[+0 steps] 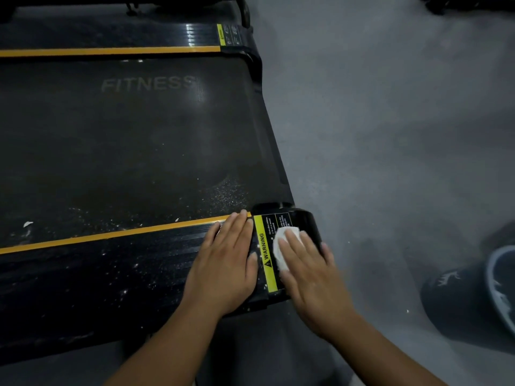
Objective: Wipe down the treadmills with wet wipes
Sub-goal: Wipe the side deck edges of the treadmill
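A black treadmill [125, 140] lies across the left of the head view, its belt printed FITNESS and edged by orange stripes. My left hand [225, 263] rests flat, fingers together, on the near side rail, holding nothing. My right hand [309, 271] presses a crumpled white wet wipe [280, 247] onto the rail's end cap, beside the yellow WARNING label [266, 254]. Most of the wipe is hidden under my fingers. White specks and small scraps dot the belt and rail.
Grey floor [390, 135] spreads to the right of the treadmill. A dark round bin [468, 296] with a pale rim stands at the right edge. Another machine's black base [468, 2] shows at the top right.
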The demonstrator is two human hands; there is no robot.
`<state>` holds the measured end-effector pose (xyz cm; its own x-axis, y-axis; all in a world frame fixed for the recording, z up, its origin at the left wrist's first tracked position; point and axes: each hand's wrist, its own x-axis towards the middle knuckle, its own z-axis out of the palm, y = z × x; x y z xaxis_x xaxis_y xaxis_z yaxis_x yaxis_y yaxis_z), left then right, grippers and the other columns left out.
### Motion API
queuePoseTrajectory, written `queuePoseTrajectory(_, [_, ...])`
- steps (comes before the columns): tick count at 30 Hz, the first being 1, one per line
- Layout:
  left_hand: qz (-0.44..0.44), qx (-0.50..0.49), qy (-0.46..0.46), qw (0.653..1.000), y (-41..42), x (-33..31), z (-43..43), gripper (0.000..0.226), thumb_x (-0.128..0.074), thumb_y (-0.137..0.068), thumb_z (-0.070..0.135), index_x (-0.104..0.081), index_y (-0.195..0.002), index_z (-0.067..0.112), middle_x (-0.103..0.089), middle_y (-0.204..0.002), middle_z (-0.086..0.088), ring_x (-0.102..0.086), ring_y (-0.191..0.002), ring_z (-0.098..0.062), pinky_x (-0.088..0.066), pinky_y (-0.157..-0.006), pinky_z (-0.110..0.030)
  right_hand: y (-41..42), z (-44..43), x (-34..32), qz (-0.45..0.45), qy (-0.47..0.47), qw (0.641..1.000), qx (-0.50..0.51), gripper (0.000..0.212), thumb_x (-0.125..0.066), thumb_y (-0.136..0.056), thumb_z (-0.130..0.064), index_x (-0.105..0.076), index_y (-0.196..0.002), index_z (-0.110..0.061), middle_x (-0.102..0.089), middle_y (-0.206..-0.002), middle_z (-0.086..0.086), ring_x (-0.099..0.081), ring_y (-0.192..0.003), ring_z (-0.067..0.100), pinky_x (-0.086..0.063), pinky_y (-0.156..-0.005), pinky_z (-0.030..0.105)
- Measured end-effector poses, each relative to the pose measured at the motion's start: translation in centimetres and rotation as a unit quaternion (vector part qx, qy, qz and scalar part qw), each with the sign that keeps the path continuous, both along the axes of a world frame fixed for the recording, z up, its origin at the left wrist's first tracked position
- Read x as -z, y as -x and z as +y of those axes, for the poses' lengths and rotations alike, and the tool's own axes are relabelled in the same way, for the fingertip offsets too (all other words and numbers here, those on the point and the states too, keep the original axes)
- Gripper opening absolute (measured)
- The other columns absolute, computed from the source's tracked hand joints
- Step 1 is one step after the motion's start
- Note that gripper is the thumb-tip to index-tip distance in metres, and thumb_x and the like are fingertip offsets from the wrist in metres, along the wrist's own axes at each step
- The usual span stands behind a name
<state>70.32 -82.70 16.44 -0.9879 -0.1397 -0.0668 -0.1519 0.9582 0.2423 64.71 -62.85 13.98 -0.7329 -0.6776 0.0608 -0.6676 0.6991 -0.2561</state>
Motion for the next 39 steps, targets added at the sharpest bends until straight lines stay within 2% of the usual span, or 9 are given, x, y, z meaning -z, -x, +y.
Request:
queuePoseTrajectory(4, [-0.003, 0.002, 0.009, 1.0, 0.2, -0.1, 0.1, 0.073, -0.007, -0.096, 0.048, -0.007, -0.163, 0.018, 0.004, -0.17, 0.002, 0.009, -0.155, -0.009, 0.006, -0.126, -0.035, 3.6, -3.2, -0.5, -0.014, -0.002, 0.995, 0.104, 0.058, -0.029, -0.098, -0.036, -0.041, -0.147, -0.006, -0.041, -0.154, 0.015, -0.028, -0.148, 0.034, -0.029, -0.119, 0.053])
queuePoseTrajectory(11, [-0.022, 0.017, 0.024, 0.999, -2.4, -0.3, -2.1, 0.076, -0.002, -0.095, 0.052, -0.01, -0.162, 0.017, 0.001, -0.169, 0.002, 0.006, -0.155, -0.01, 0.007, -0.124, -0.032, -2.4, -0.4, -0.1, 0.015, 0.0, 0.999, -0.045, 0.073, -0.032, -0.102, -0.055, -0.034, -0.155, -0.005, -0.029, -0.163, 0.014, -0.021, -0.153, 0.027, -0.022, -0.121, 0.043])
queuePoseTrajectory(16, [-0.012, 0.008, 0.026, 1.0, -3.1, 0.1, -2.4, 0.068, -0.008, -0.101, 0.049, -0.009, -0.162, 0.019, 0.001, -0.169, 0.003, 0.006, -0.155, -0.009, 0.003, -0.126, -0.034, 2.0, -3.4, -0.2, -0.026, 0.018, 0.994, 0.105, 0.076, -0.021, -0.101, -0.057, -0.026, -0.157, -0.005, -0.025, -0.163, 0.015, -0.018, -0.153, 0.029, -0.024, -0.123, 0.046])
queuePoseTrajectory(21, [-0.004, 0.004, 0.024, 1.0, -3.1, 0.2, -2.5, 0.066, -0.02, -0.101, 0.045, -0.025, -0.16, 0.016, -0.013, -0.169, 0.0, -0.006, -0.155, -0.011, -0.004, -0.126, -0.035, -1.6, -0.7, -0.7, 0.006, -0.012, 0.995, -0.096, 0.07, -0.015, -0.107, -0.052, -0.03, -0.156, -0.004, -0.023, -0.165, 0.012, -0.015, -0.154, 0.026, -0.02, -0.121, 0.044])
queuePoseTrajectory(26, [-0.001, 0.007, 0.029, 1.0, -3.0, 0.4, -2.5, 0.066, -0.021, -0.101, 0.044, -0.026, -0.16, 0.015, -0.016, -0.169, -0.001, -0.01, -0.156, -0.013, -0.008, -0.127, -0.037, 2.3, -4.7, -1.1, -0.061, 0.033, 0.997, 0.044, 0.078, -0.011, -0.1, -0.06, -0.022, -0.16, -0.01, -0.016, -0.167, 0.008, -0.003, -0.155, 0.019, -0.01, -0.126, 0.04])
queuePoseTrajectory(30, [-0.002, 0.011, 0.018, 1.0, -3.0, 0.2, -2.5, 0.067, -0.015, -0.1, 0.043, -0.023, -0.16, 0.016, -0.013, -0.169, 0.0, -0.004, -0.155, -0.011, 0.0, -0.126, -0.033, -1.4, -6.8, -2.1, -0.066, 0.036, 0.994, -0.075, 0.067, -0.024, -0.104, -0.047, -0.028, -0.157, -0.008, -0.025, -0.165, 0.009, -0.01, -0.155, 0.018, 0.0, -0.125, 0.029])
queuePoseTrajectory(33, [0.002, 0.006, 0.014, 1.0, -3.1, 0.2, -2.5, 0.067, -0.013, -0.1, 0.045, -0.018, -0.161, 0.018, -0.008, -0.17, 0.001, 0.0, -0.156, -0.01, -0.001, -0.127, -0.035, -2.0, -2.8, -1.5, -0.023, 0.007, 0.989, -0.149, 0.063, -0.031, -0.105, -0.044, -0.026, -0.158, -0.01, -0.02, -0.166, 0.007, -0.009, -0.155, 0.018, -0.009, -0.125, 0.035])
queuePoseTrajectory(37, [0.009, 0.009, 0.018, 1.0, -3.1, 0.4, -2.6, 0.065, -0.02, -0.101, 0.042, -0.025, -0.16, 0.015, -0.016, -0.169, -0.001, -0.009, -0.156, -0.012, -0.006, -0.127, -0.036, 0.0, -5.3, -1.3, -0.056, 0.045, 0.997, 0.002, 0.066, -0.026, -0.103, -0.048, -0.03, -0.157, -0.009, -0.026, -0.164, 0.007, -0.012, -0.154, 0.018, -0.017, -0.125, 0.041])
queuePoseTrajectory(39, [0.006, 0.01, 0.015, 1.0, -3.1, 0.4, -2.5, 0.066, -0.017, -0.101, 0.042, -0.025, -0.16, 0.015, -0.015, -0.169, -0.001, -0.007, -0.156, -0.012, -0.004, -0.126, -0.035, -2.4, -5.8, -1.3, -0.052, 0.045, 0.997, -0.033, 0.066, -0.031, -0.103, -0.047, -0.032, -0.156, -0.008, -0.026, -0.164, 0.009, -0.013, -0.155, 0.021, -0.017, -0.125, 0.041])
